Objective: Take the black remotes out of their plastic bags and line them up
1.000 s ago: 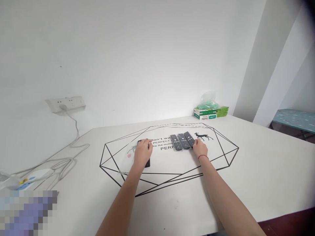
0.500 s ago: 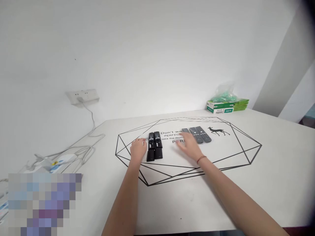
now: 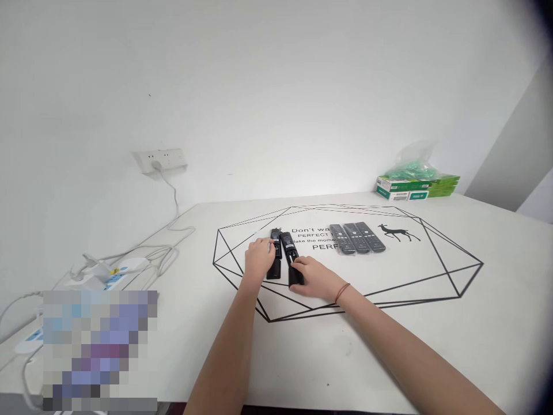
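Observation:
Two black remote controls lie face down with their battery compartments showing and the covers off or slid down. My left hand (image 3: 258, 256) is at the left remote control (image 3: 273, 270), its fingers curled over the side and hiding part of the compartment. The right remote control (image 3: 287, 239) is turned at a slant, its near end gripped between the thumb and fingers of my right hand (image 3: 317, 276). Whether batteries sit inside cannot be made out. Further right, several dark remote controls (image 3: 358, 239) lie face up side by side in clear wrapping.
Green-and-white boxes (image 3: 404, 189) with a clear bag of green items (image 3: 412, 167) stand at the back right. Cables and a power strip (image 3: 114, 280) lie at the left, below a wall socket (image 3: 162, 160). A deer and lines are printed on the white table (image 3: 432, 340).
My right hand has come left from near the wrapped remotes and taken the right black remote, which is now angled away from the other. My left hand has shifted onto the left remote.

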A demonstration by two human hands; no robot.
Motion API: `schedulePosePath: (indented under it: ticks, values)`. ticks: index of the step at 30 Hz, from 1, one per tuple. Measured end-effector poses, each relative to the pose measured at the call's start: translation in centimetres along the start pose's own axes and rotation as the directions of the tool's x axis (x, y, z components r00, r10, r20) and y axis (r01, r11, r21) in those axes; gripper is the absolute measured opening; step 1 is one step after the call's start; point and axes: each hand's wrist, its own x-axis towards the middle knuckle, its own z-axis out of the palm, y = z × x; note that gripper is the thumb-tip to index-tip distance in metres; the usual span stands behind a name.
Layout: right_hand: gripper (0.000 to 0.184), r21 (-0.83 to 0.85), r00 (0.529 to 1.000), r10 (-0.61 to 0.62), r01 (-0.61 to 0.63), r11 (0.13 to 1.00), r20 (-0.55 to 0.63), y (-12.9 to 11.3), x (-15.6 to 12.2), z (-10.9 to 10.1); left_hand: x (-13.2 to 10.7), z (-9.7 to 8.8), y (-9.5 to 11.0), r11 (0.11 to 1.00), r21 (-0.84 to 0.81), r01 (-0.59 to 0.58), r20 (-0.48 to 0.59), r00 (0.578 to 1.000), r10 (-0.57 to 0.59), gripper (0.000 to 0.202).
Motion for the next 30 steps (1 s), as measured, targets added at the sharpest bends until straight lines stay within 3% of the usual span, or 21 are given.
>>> schedulePosePath:
  ticks: [5,8,12,18,24,30]
  values:
    - [0.035,0.136,0.999,0.036,-0.041,0.99,0.041,-0.5,-0.4,-1.3,-0.2,0.1,0.2,0.999,-0.014,-0.04,0.012,0.999,0.04,0.032]
    - [0.036,0.189,0.999,0.038,-0.032,0.981,-0.029,-0.3,0.1,-1.6,-0.2,-0.1,0.5,0.999,-0.017,-0.041,0.018,0.999,0.041,0.032]
    - [0.037,0.188,0.975,0.087,-0.049,0.981,-0.203,0.7,0.8,-0.4,-0.3,-0.2,1.2,1.0,-0.019,-0.021,0.041,0.999,0.022,0.032]
    - [0.038,0.11,0.988,0.072,-0.057,0.992,-0.139,2.1,1.1,1.9,-0.7,-0.6,2.2,0.985,-0.164,-0.048,0.199,0.977,0.081,0.03]
    - [0.035,-0.019,0.934,0.301,-0.31,0.951,-0.192,1.6,2.0,2.9,-1.4,-0.6,3.0,0.979,-0.204,-0.026,0.315,0.945,0.091,0.031]
    - [0.025,0.185,0.86,0.464,-0.431,0.883,-0.212,-0.1,2.8,3.0,-1.6,-0.2,2.8,0.951,-0.302,0.069,0.38,0.924,0.054,0.045]
